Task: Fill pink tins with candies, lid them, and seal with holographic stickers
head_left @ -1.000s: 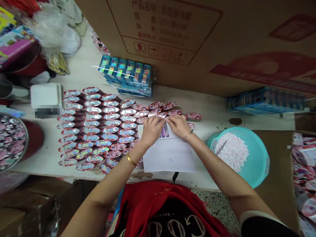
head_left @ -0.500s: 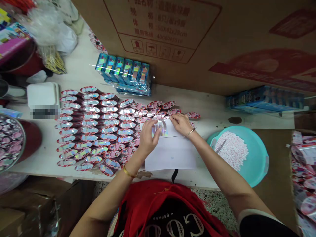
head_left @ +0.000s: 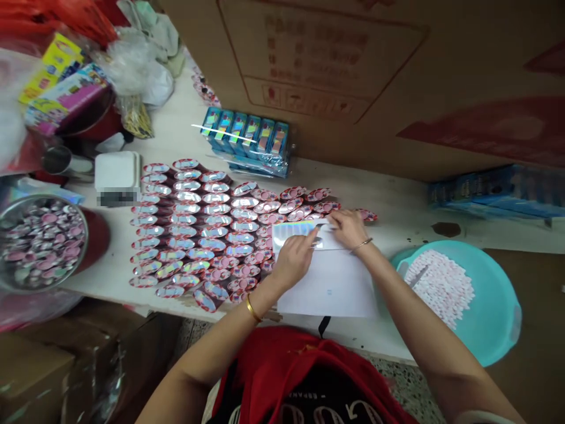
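A shiny rainbow-reflecting sticker sheet (head_left: 293, 231) lies on white paper (head_left: 329, 288) near the table's front edge. My left hand (head_left: 295, 259) rests over the sheet with the index finger stretched toward its right part and the other fingers curled; what its fingertips pinch is too small to make out. My right hand (head_left: 348, 229) is closed on the sheet's upper right end. Left of and behind the hands stand rows of small red-edged packs (head_left: 215, 198), some topped with a shiny label, others with a pink round piece.
Right of my right arm stands a turquoise basin (head_left: 497, 306) of small white pieces. Blue boxes (head_left: 251, 132) in clear wrap sit before a large carton (head_left: 318, 53). At left are a white scale (head_left: 117, 171) and a metal pot (head_left: 83, 235) of pink-and-silver pieces.
The view has shifted left, so things appear further right. My left hand has moved across the sticker sheet toward my right hand, its index finger now stretched out.
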The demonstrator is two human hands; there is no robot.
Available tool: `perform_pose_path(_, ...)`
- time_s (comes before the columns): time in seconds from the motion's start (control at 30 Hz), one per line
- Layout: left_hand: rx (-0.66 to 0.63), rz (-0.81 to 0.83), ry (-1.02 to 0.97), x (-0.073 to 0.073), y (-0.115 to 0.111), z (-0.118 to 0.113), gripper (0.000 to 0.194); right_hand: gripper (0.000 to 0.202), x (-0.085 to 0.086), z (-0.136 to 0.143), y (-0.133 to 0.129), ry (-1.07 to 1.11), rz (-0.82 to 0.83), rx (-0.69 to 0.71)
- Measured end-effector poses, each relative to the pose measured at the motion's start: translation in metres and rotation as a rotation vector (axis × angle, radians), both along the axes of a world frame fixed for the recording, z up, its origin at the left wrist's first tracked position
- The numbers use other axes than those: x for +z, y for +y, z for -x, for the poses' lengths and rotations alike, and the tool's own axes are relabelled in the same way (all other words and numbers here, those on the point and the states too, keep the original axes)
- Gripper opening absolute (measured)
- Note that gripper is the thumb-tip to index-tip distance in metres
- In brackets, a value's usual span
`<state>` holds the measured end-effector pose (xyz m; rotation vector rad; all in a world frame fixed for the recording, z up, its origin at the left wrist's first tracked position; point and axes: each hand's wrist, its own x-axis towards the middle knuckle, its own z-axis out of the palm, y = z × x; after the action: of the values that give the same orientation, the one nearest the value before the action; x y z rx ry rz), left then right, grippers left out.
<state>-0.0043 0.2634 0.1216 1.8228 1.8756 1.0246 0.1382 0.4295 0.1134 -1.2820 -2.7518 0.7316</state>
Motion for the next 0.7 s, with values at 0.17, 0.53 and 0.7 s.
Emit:
perform_pose_path(0.17,0.424,0.026,-0.582,0.027,-0.041,0.025,0.064,0.033,0.008,-0.004,-0.021,0.154,-0.103,-0.154)
perform_pose_path(0.53,0.835,0.057,-0.979,0.043,-0.128,0.097,0.062,0.044,0.009,0.124,-0.187,0.672,0.982,-0.313)
perform_pose_path(0.7,0.923,0.051,-0.868,0.017,-0.158,0.107,0.066,0.031,0.000,0.139,-0.207,0.619,0.830,-0.216)
